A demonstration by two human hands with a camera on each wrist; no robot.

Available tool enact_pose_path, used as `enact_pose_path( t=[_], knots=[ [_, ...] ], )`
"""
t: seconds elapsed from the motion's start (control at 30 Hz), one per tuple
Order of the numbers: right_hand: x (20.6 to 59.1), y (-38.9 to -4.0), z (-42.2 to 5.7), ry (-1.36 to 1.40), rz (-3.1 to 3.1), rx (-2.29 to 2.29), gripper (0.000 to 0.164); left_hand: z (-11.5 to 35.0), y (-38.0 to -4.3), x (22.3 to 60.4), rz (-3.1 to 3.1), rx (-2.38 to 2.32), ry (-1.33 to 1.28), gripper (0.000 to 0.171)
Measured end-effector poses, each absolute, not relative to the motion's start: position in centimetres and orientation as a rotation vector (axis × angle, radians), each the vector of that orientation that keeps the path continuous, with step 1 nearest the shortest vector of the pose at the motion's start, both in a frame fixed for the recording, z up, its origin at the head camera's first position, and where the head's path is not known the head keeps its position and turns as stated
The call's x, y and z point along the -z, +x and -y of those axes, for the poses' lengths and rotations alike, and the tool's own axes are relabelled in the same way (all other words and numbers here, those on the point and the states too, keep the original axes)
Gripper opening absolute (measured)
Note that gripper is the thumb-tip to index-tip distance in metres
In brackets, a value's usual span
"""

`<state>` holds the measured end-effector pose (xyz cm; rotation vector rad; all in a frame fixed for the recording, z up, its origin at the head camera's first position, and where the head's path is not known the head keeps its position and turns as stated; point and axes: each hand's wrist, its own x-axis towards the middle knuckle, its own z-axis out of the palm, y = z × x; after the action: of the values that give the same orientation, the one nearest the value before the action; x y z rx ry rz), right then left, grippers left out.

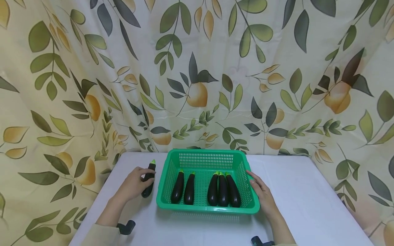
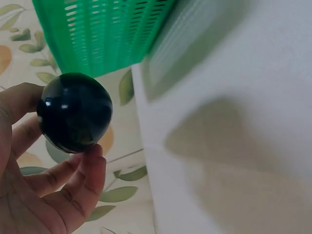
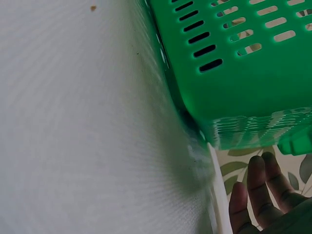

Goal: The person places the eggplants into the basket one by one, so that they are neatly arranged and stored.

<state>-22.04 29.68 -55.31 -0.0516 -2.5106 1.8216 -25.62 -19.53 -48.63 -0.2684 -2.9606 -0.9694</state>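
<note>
In the head view my left hand (image 1: 135, 182) pinches a dark purple eggplant (image 1: 147, 190) between thumb and fingers, left of the basket. Its green stem end points away from me. The left wrist view shows the rounded, glossy end of this eggplant (image 2: 75, 114), with the fingers curled around its side. A green plastic basket (image 1: 207, 207) stands in the middle of the table, holding several eggplants: two (image 1: 189, 189) on the left and three (image 1: 223, 193) side by side on the right. My right hand (image 1: 264, 194) rests at the basket's right rim, its fingers nearly straight.
A white cloth covers the table (image 1: 292, 198). Behind and along the sides hangs a curtain (image 1: 197, 123) printed with leaves and fruit. Dark straps with small devices (image 1: 127, 227) sit on both wrists. The basket's slotted wall (image 3: 234, 92) rises close beside the right hand.
</note>
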Motion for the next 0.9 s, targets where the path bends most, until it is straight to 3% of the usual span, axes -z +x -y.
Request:
enact_pose_path(
  t=[0.9],
  knots=[
    [55.3, -22.2, -29.7, -0.057, 2.499, -1.875, 0.057, 18.0, -24.8, 45.4, 2.881, 0.955, -0.333, 0.031]
  ],
)
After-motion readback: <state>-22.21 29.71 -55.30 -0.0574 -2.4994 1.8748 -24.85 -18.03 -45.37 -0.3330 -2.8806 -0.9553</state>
